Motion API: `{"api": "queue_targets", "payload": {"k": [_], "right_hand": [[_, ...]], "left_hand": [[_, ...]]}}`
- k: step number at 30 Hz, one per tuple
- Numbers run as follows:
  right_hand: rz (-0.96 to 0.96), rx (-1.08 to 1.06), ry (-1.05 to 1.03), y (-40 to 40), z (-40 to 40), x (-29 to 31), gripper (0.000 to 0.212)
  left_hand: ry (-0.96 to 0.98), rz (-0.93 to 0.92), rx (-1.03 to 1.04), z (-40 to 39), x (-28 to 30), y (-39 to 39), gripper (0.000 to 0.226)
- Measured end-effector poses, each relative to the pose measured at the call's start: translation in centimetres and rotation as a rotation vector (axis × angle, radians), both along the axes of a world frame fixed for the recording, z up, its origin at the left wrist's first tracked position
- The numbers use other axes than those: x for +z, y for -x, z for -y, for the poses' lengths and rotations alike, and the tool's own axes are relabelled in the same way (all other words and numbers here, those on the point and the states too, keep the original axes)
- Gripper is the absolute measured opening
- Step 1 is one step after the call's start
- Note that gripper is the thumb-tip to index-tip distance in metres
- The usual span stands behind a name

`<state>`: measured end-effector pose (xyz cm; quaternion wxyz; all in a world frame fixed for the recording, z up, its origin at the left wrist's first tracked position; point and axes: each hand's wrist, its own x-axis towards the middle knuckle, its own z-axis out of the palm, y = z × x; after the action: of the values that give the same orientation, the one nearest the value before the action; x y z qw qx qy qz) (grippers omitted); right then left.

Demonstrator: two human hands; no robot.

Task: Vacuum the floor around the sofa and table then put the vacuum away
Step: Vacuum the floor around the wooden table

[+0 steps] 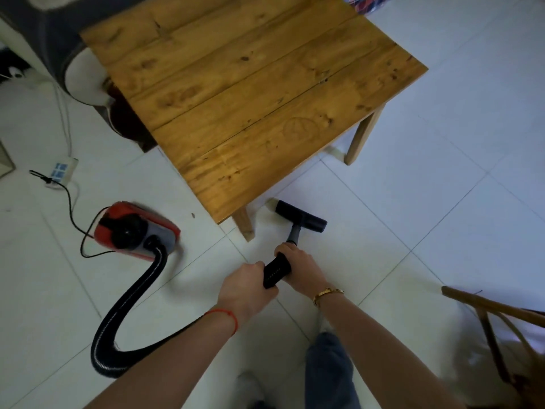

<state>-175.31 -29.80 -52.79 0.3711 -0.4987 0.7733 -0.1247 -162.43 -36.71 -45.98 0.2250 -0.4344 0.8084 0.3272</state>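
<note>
Black vacuum wand (276, 271) is gripped two-handed: left hand (246, 287) curled round its near end, right hand (298, 268) wrapped higher up. Its black floor nozzle (300, 216) sits on white tile floor (383, 219) beside the wooden table's (250, 84) near leg. Red canister vacuum (137, 230) sits left, ribbed black hose (126, 314) looping back. No readable branding.

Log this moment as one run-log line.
stage: vacuuming | left hand + right hand: grip wand | floor head: beside table leg | canister: left
</note>
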Motion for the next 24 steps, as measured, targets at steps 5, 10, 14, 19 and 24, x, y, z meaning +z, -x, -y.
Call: {"api": "queue_targets", "payload": {"k": [5, 10, 14, 19, 24], "right_hand": [[0.013, -0.012, -0.021, -6.5, -1.6, 0.7, 0.021], [0.018, -0.014, -0.021, -10.3, -2.7, 0.9, 0.021], [0.013, 0.049, -0.022, -11.3, -2.9, 0.7, 0.027], [0.021, 0.093, -0.005, -9.9, -1.4, 0.1, 0.028], [0.015, 0.143, 0.025, -5.7, 1.2, -1.0, 0.030]], "left_hand": [[-0.014, 0.017, -0.026, -1.4, 0.2, -6.3, 0.017], [-0.006, 0.018, -0.041, -2.5, 0.5, -10.3, 0.018], [-0.015, 0.021, -0.037, -2.9, 0.6, -11.7, 0.015], [-0.032, 0.014, 0.008, -2.0, 0.2, -10.6, 0.019], [-0.032, 0.003, 0.078, -0.4, -1.0, -6.9, 0.021]]}}
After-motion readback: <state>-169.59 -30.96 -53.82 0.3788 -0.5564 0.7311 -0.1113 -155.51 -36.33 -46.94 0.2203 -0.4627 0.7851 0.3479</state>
